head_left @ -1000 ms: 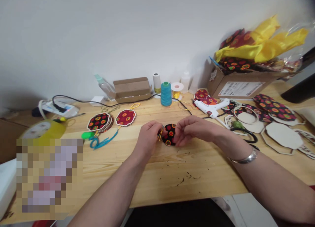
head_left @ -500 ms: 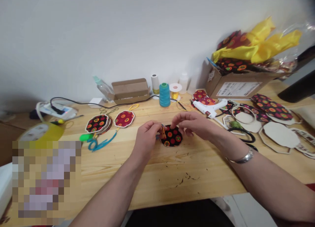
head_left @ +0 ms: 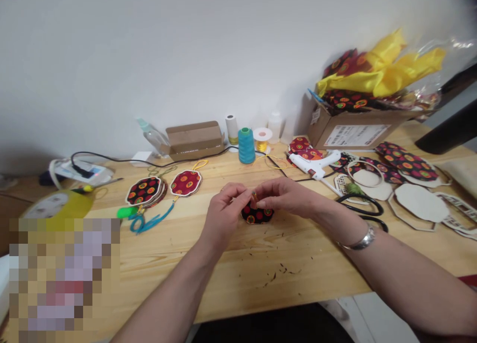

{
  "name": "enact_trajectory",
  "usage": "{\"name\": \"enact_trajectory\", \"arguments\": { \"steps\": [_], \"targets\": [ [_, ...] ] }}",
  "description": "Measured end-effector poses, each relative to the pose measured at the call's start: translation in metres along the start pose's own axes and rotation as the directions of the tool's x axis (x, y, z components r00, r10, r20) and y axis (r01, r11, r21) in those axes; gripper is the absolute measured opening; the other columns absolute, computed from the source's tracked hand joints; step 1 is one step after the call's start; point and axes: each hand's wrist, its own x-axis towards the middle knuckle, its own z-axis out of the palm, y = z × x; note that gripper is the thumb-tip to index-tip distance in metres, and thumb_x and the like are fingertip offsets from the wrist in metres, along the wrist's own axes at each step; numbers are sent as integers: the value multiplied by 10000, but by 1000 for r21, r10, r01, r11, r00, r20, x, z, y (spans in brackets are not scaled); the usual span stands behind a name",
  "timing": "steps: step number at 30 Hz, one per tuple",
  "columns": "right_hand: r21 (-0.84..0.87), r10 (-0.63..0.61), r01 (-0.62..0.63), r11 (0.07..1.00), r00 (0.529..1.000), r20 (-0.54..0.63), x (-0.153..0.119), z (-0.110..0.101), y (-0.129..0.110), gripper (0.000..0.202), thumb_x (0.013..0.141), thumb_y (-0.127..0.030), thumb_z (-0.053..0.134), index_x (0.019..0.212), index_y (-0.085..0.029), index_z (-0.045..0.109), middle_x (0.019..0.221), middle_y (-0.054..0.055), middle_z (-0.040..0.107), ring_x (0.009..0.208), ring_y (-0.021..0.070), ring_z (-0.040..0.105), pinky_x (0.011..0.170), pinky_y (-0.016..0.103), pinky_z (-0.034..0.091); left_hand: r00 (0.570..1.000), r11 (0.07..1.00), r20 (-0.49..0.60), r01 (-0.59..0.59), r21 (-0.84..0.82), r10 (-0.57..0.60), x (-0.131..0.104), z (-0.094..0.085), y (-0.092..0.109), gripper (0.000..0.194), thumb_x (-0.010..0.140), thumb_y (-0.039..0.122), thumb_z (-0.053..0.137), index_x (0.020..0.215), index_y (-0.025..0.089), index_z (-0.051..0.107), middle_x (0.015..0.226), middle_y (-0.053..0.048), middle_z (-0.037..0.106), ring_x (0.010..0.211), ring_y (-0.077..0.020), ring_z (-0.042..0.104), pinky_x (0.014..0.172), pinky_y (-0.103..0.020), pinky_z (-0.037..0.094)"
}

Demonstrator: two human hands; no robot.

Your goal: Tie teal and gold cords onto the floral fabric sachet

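Note:
My left hand [head_left: 226,208] and my right hand [head_left: 285,196] meet over a black fabric-covered piece [head_left: 258,217] with red and orange flower patterns, which lies on the wooden table. Both are closed in a pinch. A short bit of orange-yellow cord [head_left: 255,197] shows between the fingertips, its ends hidden by the fingers. My hands cover the upper part of the patterned piece. To the left lie a stack of black patterned pieces [head_left: 143,191] and a red patterned piece [head_left: 186,183] with a yellow loop and a blue tassel [head_left: 149,224].
A blue thread cone [head_left: 246,147], a spool of yellow cord [head_left: 262,144] and an open cardboard box [head_left: 196,140] stand by the wall. Rightward are a white glue gun [head_left: 315,165], wooden cut-outs [head_left: 421,204] and a carton [head_left: 350,134] of fabric. Dark scraps [head_left: 276,276] litter the table.
My right hand has moved left from the edge of the patterned piece to the cord, and its fingers have closed beside my left fingertips. The view has shifted slightly.

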Motion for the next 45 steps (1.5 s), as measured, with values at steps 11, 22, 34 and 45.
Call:
{"name": "enact_trajectory", "arguments": {
  "steps": [11, 22, 34, 45],
  "targets": [
    [-157, 59, -87, 984, 983, -177, -6, -13, -14, 233, 697, -349, 651, 722, -121, 610, 627, -28, 528, 557, 64, 405, 511, 212, 274, 1000, 999, -13, -7, 33, 7, 0, 1, 4, 161, 701, 238, 624, 555, 171, 612, 782, -17, 555, 754, -137, 512, 636, -223, 401],
    [-341, -7, -75, 937, 973, -233, -5, -15, -15, 207, 714, -337, 618, 666, -137, 605, 610, -25, 532, 576, 82, 430, 556, 223, 330, 994, 994, 83, 61, 94, -69, -5, 1, 13, 137, 672, 210, 596, 551, 164, 641, 568, -11, 607, 577, -130, 531, 570, -240, 413],
    [-458, 2, 12, 889, 1000, 30, -6, -17, -9, 193, 732, -304, 615, 731, -117, 661, 652, 5, 613, 587, 88, 493, 556, 207, 375, 898, 918, 247, 390, -67, -363, -2, 3, 8, 239, 691, 374, 649, 786, 160, 602, 650, -17, 633, 476, -109, 551, 462, -231, 430],
    [-596, -114, 96, 797, 993, 8, -9, -11, -16, 169, 783, -271, 565, 775, -123, 645, 684, 2, 606, 621, 91, 504, 578, 200, 391, 884, 894, 172, 447, -44, -434, -10, 6, 18, 160, 651, 277, 660, 632, 123, 621, 559, -3, 592, 393, -26, 320, 391, -177, 189]
  ]
}}
